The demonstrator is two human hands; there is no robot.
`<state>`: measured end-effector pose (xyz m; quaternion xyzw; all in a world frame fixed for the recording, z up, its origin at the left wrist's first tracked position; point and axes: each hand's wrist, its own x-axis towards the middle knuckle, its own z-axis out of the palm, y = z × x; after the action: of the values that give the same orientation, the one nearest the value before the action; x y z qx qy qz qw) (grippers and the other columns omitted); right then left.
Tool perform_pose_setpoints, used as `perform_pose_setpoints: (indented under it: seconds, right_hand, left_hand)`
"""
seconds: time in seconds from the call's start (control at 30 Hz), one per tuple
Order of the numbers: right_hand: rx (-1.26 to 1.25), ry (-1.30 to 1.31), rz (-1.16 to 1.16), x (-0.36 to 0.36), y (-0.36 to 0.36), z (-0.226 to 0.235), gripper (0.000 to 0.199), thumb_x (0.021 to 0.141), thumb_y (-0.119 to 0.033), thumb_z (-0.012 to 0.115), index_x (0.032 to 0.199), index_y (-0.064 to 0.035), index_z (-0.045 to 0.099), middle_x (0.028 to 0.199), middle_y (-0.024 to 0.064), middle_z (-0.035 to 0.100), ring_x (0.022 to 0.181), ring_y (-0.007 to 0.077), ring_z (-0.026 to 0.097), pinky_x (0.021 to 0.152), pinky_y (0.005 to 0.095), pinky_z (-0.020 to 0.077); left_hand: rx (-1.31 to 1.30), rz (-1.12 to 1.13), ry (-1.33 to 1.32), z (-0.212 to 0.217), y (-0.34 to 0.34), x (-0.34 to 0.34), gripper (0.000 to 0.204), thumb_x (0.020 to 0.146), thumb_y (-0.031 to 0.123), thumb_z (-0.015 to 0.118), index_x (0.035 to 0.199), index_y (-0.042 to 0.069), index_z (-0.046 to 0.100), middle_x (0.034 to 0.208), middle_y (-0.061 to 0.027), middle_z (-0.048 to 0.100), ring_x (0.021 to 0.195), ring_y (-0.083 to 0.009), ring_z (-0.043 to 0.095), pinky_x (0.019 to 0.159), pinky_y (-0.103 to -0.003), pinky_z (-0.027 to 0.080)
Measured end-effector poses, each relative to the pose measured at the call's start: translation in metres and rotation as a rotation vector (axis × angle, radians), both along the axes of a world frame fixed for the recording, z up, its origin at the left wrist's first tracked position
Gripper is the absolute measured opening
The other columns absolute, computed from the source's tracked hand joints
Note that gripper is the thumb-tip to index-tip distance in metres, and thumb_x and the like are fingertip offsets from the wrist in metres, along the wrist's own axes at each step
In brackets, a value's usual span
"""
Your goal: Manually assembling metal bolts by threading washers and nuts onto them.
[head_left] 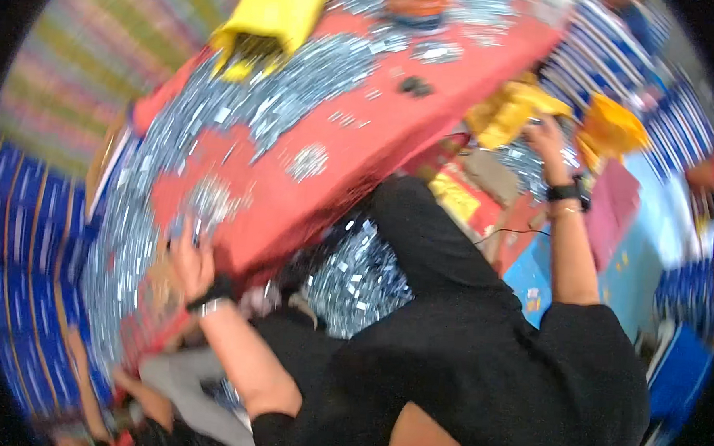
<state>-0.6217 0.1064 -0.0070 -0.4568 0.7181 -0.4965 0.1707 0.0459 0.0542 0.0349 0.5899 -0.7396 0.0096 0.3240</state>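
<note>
1. Presently, left hand [192,263], one: forearm raised from the lower edge, palm side down, fingers reaching forward and partly spread at the near edge of the table. Fingertips blurred; whether they pinch a piece cannot be told.

2. Right hand [545,138], one: arm stretched out to the right and forward, fingers bent, just beside a crumpled yellow bag [508,116]. Whether it grips anything cannot be told.

3. Wristbands, two, dark: left band [208,293], right band [564,192], the latter with a thicker, watch-like side.

4. Silvery pieces [317,67], small, flat, shiny, mostly rectangular; too many to count. Strewn in a broad, curving spread along the far and left parts of the table, the left hand beside them.

5. Small round cluster [306,162] of like pieces, one, apart on bare cloth.

6. Shiny heap [360,280], one, below the near table edge, beside the wearer's black-clad leg [421,234].

7. Further shiny pieces [529,171], one patch, below the right hand.

8. Table [360,154], one, covered in smooth red material.

9. Other yellow bags, two: an open-mouthed bag [279,17] lying on the table; an orange-yellow bag [612,131] at far right.

10. Tub [417,4], one, white above, orange and dark below.

11. Dark lump [415,85], one, on the table.
</note>
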Motion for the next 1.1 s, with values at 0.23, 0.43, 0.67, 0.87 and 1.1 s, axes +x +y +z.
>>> perform_pose_setpoints:
  seconds: [0.23, 0.43, 0.67, 0.87, 1.1]
  right_hand:
    - [-0.097, -0.284, 0.181, 0.012, -0.005, 0.02, 0.056, 0.09, -0.014, 0.056, 0.139, -0.0002, 0.033, 0.097, 0.0116, 0.065, 0.085, 0.0133, 0.062, 0.073, 0.0221, 0.0476]
    - [0.014, -0.348, 0.349, 0.038, 0.019, 0.038, 0.052, 0.091, -0.015, 0.056, 0.137, -0.0011, 0.038, 0.1, 0.0092, 0.063, 0.087, 0.0115, 0.059, 0.076, 0.0195, 0.0446]
    - [0.129, -0.17, 0.627, 0.097, 0.018, 0.087, 0.038, 0.094, -0.018, 0.051, 0.129, -0.003, 0.051, 0.105, 0.0045, 0.062, 0.095, 0.0083, 0.057, 0.083, 0.021, 0.0436]
    - [0.166, -0.083, 1.064, 0.176, 0.032, 0.109, 0.034, 0.093, -0.016, 0.049, 0.121, 0.0021, 0.055, 0.108, 0.0083, 0.063, 0.101, 0.0147, 0.058, 0.092, 0.0285, 0.0429]
    - [0.258, 0.04, 1.544, 0.336, 0.007, 0.047, 0.033, 0.092, -0.012, 0.053, 0.121, 0.0033, 0.054, 0.11, 0.0101, 0.062, 0.106, 0.016, 0.056, 0.094, 0.0306, 0.0432]
  left_hand:
    - [0.326, -0.093, 1.427, 0.054, -0.01, 0.001, 0.032, 0.092, 0.017, 0.058, 0.118, -0.001, 0.053, 0.088, -0.0041, 0.06, 0.062, -0.0062, 0.048, 0.048, -0.015, 0.035]
    - [0.337, -0.162, 1.461, 0.054, 0.013, 0.029, 0.032, 0.091, 0.016, 0.06, 0.116, -0.002, 0.055, 0.088, -0.0066, 0.061, 0.063, -0.0073, 0.051, 0.051, -0.015, 0.04]
    - [0.194, -0.125, 1.472, 0.045, 0.032, 0.08, 0.03, 0.089, 0.012, 0.061, 0.114, -0.003, 0.055, 0.089, -0.0085, 0.06, 0.065, -0.0099, 0.051, 0.055, -0.017, 0.043]
    - [0.129, -0.244, 1.649, 0.043, 0.032, 0.089, 0.027, 0.091, 0.012, 0.058, 0.113, -0.003, 0.053, 0.091, -0.0096, 0.056, 0.069, -0.012, 0.049, 0.056, -0.019, 0.043]
    - [-0.049, -0.331, 1.487, 0.068, 0.058, 0.076, 0.024, 0.089, 0.01, 0.061, 0.109, -0.002, 0.058, 0.089, -0.012, 0.061, 0.064, -0.0117, 0.053, 0.052, -0.019, 0.043]
